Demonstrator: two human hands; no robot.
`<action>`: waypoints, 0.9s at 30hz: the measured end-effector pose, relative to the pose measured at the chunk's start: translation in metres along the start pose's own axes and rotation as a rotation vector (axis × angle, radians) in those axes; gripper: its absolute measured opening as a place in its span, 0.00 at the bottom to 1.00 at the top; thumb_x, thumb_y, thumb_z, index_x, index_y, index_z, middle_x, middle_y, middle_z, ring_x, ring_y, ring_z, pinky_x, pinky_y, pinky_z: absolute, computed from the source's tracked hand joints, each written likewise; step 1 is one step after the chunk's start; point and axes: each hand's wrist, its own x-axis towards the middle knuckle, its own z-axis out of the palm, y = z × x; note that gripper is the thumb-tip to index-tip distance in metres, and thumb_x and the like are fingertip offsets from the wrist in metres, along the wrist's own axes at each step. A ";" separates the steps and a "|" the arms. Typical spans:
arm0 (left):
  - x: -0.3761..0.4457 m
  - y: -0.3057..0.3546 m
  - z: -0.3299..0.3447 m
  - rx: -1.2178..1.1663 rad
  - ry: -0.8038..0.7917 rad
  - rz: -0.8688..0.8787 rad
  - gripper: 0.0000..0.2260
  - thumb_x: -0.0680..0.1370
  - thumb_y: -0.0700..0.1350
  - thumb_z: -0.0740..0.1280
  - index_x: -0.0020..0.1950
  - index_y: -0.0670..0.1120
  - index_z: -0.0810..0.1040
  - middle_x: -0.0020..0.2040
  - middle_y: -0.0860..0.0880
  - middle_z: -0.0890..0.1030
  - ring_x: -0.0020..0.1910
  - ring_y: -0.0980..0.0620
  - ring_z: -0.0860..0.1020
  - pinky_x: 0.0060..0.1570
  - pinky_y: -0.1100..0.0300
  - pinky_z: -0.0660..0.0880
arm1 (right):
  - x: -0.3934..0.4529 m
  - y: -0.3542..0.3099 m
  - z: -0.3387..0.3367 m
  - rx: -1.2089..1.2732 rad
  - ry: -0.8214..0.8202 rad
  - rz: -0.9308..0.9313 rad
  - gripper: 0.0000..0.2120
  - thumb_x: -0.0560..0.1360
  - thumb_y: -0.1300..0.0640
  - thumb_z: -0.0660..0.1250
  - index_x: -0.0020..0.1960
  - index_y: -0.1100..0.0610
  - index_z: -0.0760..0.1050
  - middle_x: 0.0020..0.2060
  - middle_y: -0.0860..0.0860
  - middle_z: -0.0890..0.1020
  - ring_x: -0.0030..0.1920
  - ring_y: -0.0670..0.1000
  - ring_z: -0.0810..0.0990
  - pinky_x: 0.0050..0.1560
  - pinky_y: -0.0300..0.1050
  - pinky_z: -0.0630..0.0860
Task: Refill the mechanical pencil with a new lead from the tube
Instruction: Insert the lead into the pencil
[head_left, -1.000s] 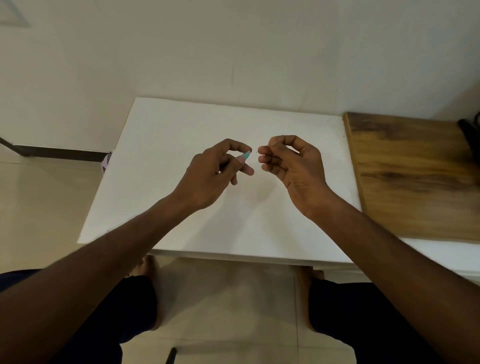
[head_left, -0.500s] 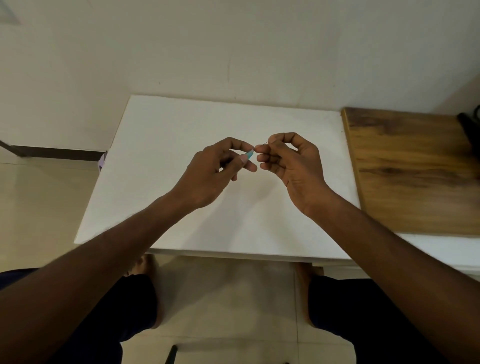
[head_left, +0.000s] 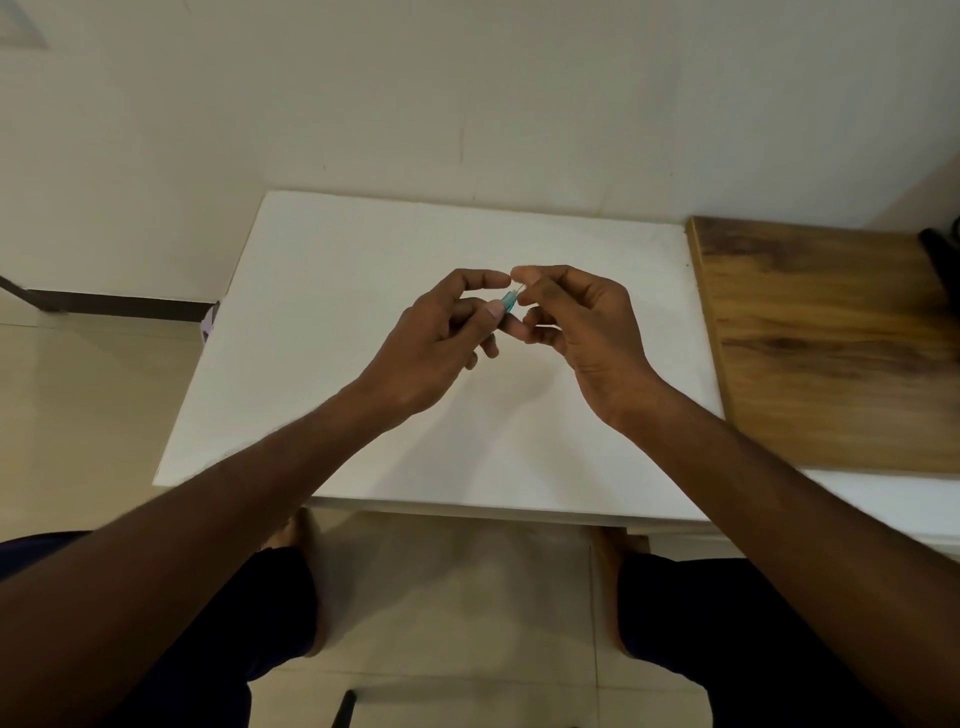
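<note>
Head view looks down on two bare hands held together above the middle of the white surface (head_left: 322, 291). The left hand (head_left: 431, 343) has its fingers (head_left: 480, 279) curled around a small teal pencil (head_left: 509, 301), of which only a short end shows past the thumb; the rest is hidden in the fist. Its long axis runs from lower left to upper right, the visible end pointing up toward the far right corner of the surface and into the right hand (head_left: 576, 322). The right hand's thumb and forefinger are pinched nearly shut just at that teal end, with a thin pale sliver, probably the lead (head_left: 517, 289), barely visible between them; it is too fine to be sure. Half a second ago the two hands were just beside each other with the teal end tucked against the left thumb; now the fingertips meet and more of the teal end shows, angled higher. A second ago a small gap lay between the hands. A wooden board (head_left: 831, 343) lies along the right edge of the surface, well apart from the hands. Below the near edge, dark shorts (head_left: 727, 623) and tiled floor (head_left: 452, 597) show.
</note>
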 end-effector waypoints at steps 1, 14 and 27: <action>0.000 0.001 0.001 -0.024 0.000 0.007 0.13 0.89 0.46 0.61 0.74 0.48 0.74 0.53 0.50 0.90 0.44 0.53 0.81 0.45 0.57 0.77 | 0.001 -0.002 -0.001 0.013 0.024 -0.003 0.07 0.82 0.56 0.71 0.55 0.55 0.88 0.42 0.51 0.85 0.40 0.51 0.82 0.50 0.49 0.85; 0.005 0.010 0.001 -0.142 0.057 0.238 0.17 0.90 0.44 0.58 0.81 0.51 0.68 0.52 0.48 0.87 0.45 0.50 0.81 0.47 0.56 0.79 | 0.026 -0.009 -0.051 -0.868 0.183 -0.198 0.05 0.82 0.55 0.70 0.50 0.53 0.85 0.39 0.44 0.87 0.36 0.46 0.85 0.40 0.31 0.78; 0.009 0.012 0.001 -0.168 0.112 0.134 0.14 0.90 0.43 0.60 0.75 0.46 0.75 0.53 0.49 0.88 0.43 0.51 0.81 0.44 0.57 0.79 | 0.036 0.022 -0.065 -1.386 -0.025 -0.020 0.07 0.79 0.51 0.76 0.50 0.54 0.85 0.48 0.55 0.85 0.46 0.55 0.85 0.51 0.47 0.83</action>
